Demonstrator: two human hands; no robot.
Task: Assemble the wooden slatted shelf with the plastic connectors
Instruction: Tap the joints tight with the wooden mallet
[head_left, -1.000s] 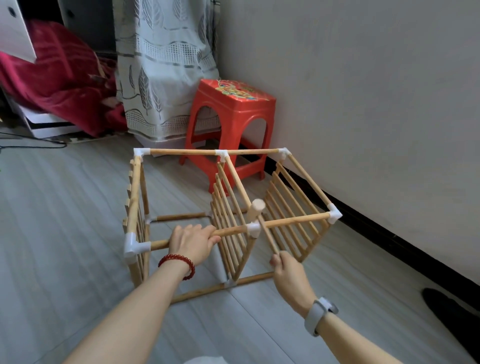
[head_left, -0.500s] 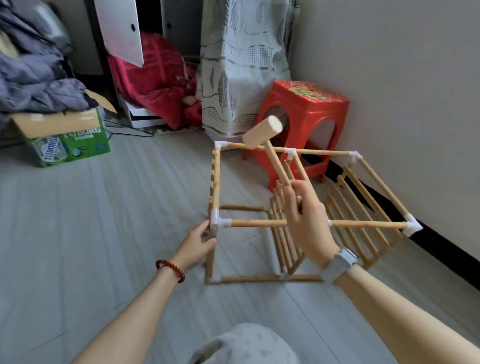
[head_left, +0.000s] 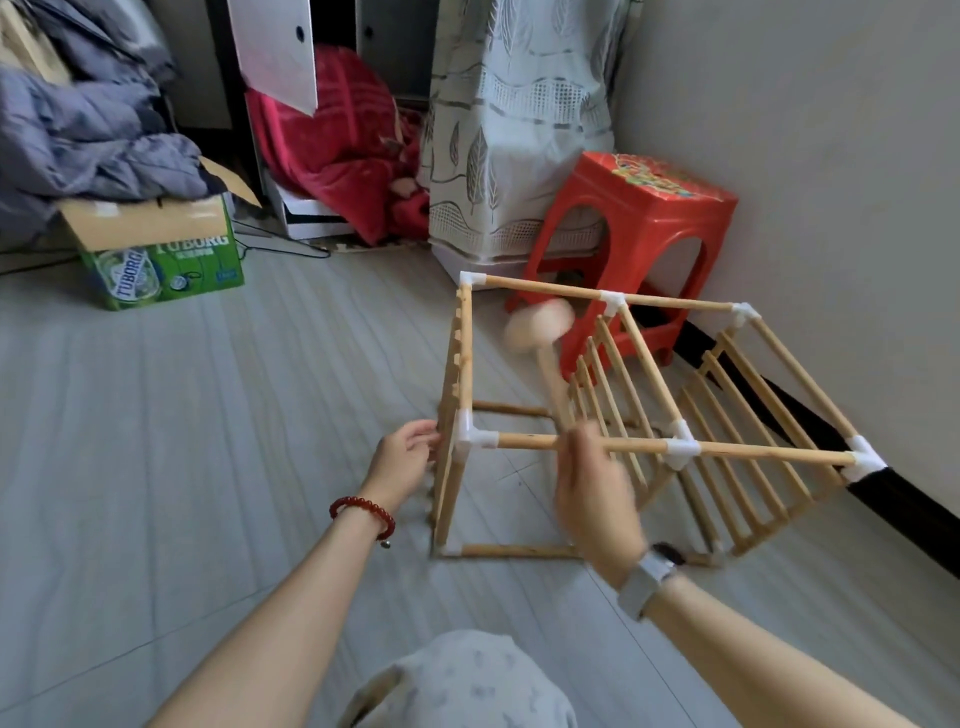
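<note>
Head view: right hand (head_left: 595, 499) grips mallet (head_left: 540, 325).

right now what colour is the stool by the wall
Red, with a colourful printed top; the stool shows clearly in the head view.

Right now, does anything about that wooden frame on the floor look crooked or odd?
Yes. The shelf frame leans: its top rails sit skewed over the bottom rail, so the slatted panels slant instead of standing upright. The right hand grips a blurred wooden mallet; the left hand touches the corner post.
</note>
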